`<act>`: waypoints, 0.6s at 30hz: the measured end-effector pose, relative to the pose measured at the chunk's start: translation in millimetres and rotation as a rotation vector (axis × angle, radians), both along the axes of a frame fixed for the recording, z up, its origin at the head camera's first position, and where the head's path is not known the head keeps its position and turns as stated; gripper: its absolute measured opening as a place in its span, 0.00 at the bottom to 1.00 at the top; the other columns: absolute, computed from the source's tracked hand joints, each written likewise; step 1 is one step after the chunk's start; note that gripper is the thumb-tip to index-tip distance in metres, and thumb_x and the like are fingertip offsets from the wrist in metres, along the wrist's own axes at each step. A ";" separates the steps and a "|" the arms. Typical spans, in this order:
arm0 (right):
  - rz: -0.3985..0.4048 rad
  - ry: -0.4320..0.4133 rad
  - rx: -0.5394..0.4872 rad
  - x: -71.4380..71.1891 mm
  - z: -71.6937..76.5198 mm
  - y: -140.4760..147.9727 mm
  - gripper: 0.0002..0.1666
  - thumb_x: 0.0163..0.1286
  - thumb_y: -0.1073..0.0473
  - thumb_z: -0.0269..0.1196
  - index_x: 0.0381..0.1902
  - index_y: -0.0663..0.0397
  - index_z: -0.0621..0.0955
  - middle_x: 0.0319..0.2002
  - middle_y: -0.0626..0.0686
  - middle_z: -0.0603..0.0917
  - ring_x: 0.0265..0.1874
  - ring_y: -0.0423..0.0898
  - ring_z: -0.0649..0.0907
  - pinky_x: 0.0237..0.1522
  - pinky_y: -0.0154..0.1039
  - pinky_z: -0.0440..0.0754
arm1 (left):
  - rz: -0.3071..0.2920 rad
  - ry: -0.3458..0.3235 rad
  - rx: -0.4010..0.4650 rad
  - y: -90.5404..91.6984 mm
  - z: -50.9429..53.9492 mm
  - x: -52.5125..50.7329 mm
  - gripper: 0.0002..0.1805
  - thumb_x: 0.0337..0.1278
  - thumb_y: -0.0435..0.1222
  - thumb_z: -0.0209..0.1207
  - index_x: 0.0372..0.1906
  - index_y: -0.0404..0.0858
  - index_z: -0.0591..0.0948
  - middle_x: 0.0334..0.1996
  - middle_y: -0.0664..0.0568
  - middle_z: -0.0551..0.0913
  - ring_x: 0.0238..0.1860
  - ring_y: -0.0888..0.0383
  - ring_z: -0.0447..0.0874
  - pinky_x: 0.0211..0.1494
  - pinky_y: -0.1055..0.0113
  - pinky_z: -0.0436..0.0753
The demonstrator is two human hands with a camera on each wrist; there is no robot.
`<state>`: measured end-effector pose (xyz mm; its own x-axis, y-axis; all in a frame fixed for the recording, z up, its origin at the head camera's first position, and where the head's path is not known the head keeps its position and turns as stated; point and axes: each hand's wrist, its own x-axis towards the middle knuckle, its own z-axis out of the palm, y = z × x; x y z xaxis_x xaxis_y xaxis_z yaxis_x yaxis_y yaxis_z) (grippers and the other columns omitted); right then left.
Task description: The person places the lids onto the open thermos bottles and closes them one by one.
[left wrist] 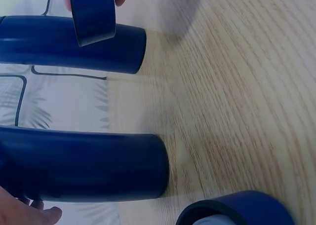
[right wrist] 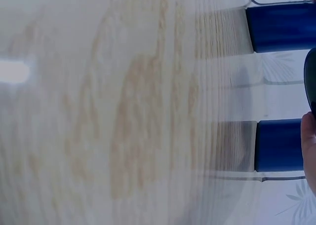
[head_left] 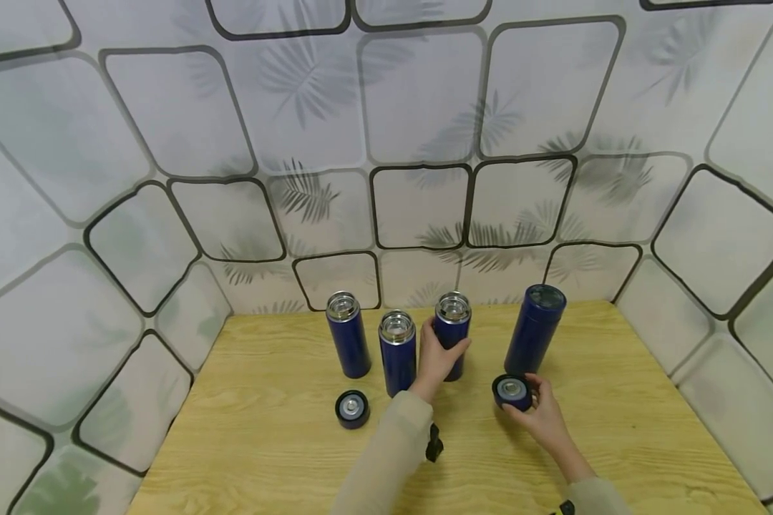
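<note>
My left hand (head_left: 439, 359) grips an uncapped dark blue thermos bottle (head_left: 454, 330) with a silver rim, standing upright. In the left wrist view that bottle (left wrist: 94, 166) lies sideways across the picture, with part of the hand (left wrist: 22, 211) at its edge. My right hand (head_left: 544, 418) pinches a round blue bottle lid (head_left: 512, 390), its grey inner side facing up, in front of a capped bottle (head_left: 536, 329). At the right wrist view's edge, only slivers of the lid (right wrist: 311, 79) and right hand (right wrist: 309, 151) show.
Two more uncapped blue bottles stand left of my left hand, one farther back (head_left: 349, 340) and one nearer (head_left: 398, 357). A loose lid (head_left: 352, 409) lies in front of them. The wooden table (head_left: 264, 443) backs onto a patterned wall covering (head_left: 419, 207).
</note>
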<state>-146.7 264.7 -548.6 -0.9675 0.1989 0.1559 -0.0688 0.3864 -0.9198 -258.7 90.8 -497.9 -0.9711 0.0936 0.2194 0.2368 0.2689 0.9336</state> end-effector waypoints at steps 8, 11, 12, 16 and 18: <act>-0.049 0.021 0.003 2.2 0.2 -3.2 0.41 0.50 0.70 0.66 0.54 0.76 0.54 0.50 0.69 0.63 0.53 0.62 0.64 0.52 0.55 0.61 | 0.012 0.007 0.032 -3.0 -2.0 -3.8 0.36 0.42 0.43 0.66 0.56 0.34 0.63 0.50 0.43 0.69 0.51 0.49 0.70 0.52 0.56 0.69; -0.089 0.061 0.040 2.4 -0.3 -4.0 0.38 0.48 0.71 0.66 0.52 0.75 0.57 0.47 0.67 0.66 0.49 0.61 0.67 0.50 0.49 0.65 | 0.018 0.024 0.024 -4.2 -2.4 -2.4 0.34 0.41 0.43 0.67 0.53 0.35 0.65 0.48 0.45 0.71 0.48 0.51 0.71 0.49 0.58 0.71; -0.105 0.072 0.053 2.1 -0.4 -3.9 0.38 0.47 0.71 0.66 0.51 0.75 0.58 0.47 0.66 0.66 0.48 0.60 0.68 0.50 0.45 0.67 | 0.014 0.028 0.022 -4.5 -2.3 -1.7 0.34 0.41 0.44 0.67 0.53 0.35 0.66 0.47 0.45 0.72 0.48 0.51 0.72 0.48 0.58 0.71; -0.121 0.075 0.049 1.2 3.0 -2.1 0.36 0.49 0.70 0.66 0.51 0.73 0.59 0.46 0.65 0.67 0.48 0.59 0.68 0.50 0.41 0.68 | -0.022 0.003 0.009 -5.3 -1.7 2.3 0.34 0.41 0.46 0.66 0.54 0.36 0.66 0.49 0.47 0.72 0.48 0.54 0.72 0.48 0.60 0.72; -0.110 0.064 0.023 0.8 6.4 -0.7 0.35 0.52 0.68 0.65 0.52 0.73 0.59 0.48 0.66 0.67 0.51 0.58 0.67 0.52 0.39 0.67 | -0.043 -0.023 0.009 -5.7 -0.5 5.1 0.35 0.42 0.47 0.66 0.55 0.37 0.66 0.50 0.48 0.71 0.50 0.54 0.71 0.49 0.60 0.71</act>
